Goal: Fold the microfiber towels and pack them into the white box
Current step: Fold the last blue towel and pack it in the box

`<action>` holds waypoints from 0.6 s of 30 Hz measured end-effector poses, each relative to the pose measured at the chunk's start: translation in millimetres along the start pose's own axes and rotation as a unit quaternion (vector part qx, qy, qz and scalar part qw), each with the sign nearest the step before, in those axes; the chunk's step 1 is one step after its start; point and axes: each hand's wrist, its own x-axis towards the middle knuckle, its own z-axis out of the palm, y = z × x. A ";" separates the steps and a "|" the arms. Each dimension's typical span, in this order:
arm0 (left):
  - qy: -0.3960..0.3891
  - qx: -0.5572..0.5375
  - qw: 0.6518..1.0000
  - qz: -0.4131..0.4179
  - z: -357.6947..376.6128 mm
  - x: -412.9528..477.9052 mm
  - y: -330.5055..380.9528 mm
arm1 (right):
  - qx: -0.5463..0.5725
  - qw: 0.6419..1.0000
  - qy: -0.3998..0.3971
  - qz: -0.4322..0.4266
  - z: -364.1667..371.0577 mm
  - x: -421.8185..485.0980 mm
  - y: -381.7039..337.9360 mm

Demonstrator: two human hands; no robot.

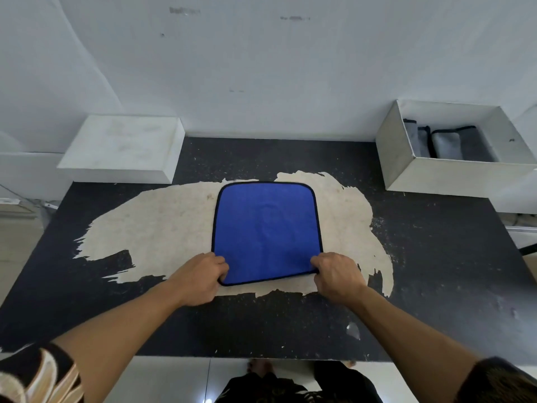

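A blue microfiber towel (266, 231) with a dark hem lies spread flat in the middle of the table. My left hand (200, 276) pinches its near left corner. My right hand (337, 276) pinches its near right corner, and that near edge is slightly lifted. The open white box (453, 173) stands at the back right of the table. Inside it lie folded grey towels (444, 144) with dark hems, packed side by side at its left end.
The black table (436, 257) has a large worn beige patch under the towel. A closed white box or lid (125, 146) sits at the back left. A white wall runs behind the table. The table's near edge lies just below my forearms.
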 end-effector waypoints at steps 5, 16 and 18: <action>-0.124 -0.045 0.991 0.027 -4.2 -6.0 12.2 | 0.000 0.993 -0.117 -0.021 -8.7 0.3 -3.4; 0.128 -0.392 0.868 -0.276 -40.4 51.3 -17.5 | 0.418 0.874 0.074 0.239 -16.6 52.5 43.1; 0.159 -0.416 0.841 -0.309 -37.9 62.2 -22.0 | 0.480 0.825 0.099 0.282 -16.6 67.1 44.8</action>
